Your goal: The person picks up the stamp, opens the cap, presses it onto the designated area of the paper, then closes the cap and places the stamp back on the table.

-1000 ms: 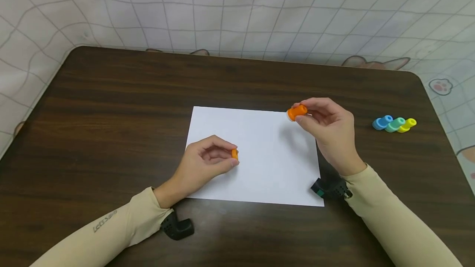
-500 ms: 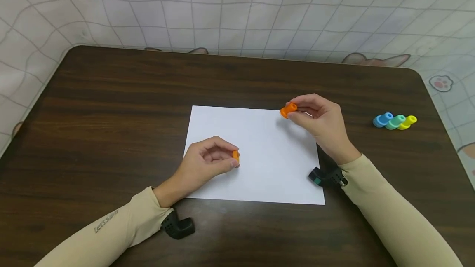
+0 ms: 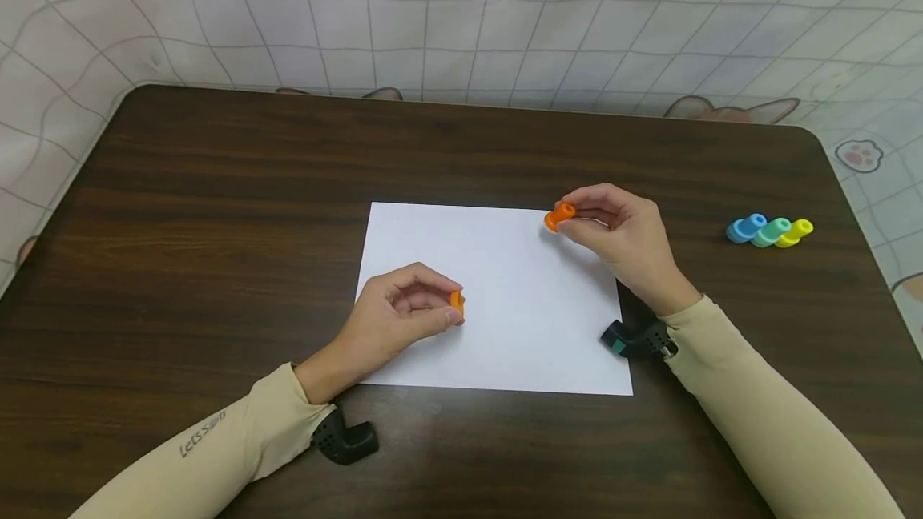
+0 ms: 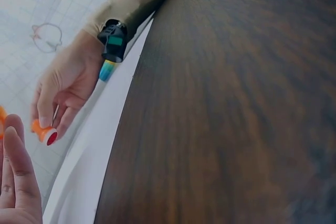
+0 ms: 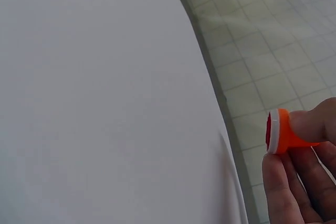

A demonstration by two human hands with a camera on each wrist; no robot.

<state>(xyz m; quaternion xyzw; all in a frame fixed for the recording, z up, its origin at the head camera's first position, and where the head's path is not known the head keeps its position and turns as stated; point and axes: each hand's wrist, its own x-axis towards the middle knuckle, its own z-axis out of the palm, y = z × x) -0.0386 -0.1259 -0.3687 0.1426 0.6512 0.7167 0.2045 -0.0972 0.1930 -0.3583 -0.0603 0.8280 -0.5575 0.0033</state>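
Observation:
My right hand (image 3: 623,239) pinches an orange toy ink stamp (image 3: 558,218) by its narrow handle, above the far right corner of a white sheet of paper (image 3: 534,327). In the right wrist view the stamp (image 5: 282,132) shows a white rim and a red face, turned away from the palm. Over the left half of the sheet, my left hand (image 3: 392,311) holds a small orange cap (image 3: 457,303) between thumb and fingers. Only a sliver of that cap (image 4: 2,121) appears at the edge of the left wrist view.
Right of the paper stand a blue stamp (image 3: 746,228), a teal stamp (image 3: 771,232) and a yellow stamp (image 3: 796,233), close together. The dark wooden table (image 3: 216,183) meets a grid-patterned cloth (image 3: 461,22) at its far edge.
My right hand has moved a little left and tipped the stamp's face downward, then stayed nearly still over the last half second. The left hand keeps its place with the cap.

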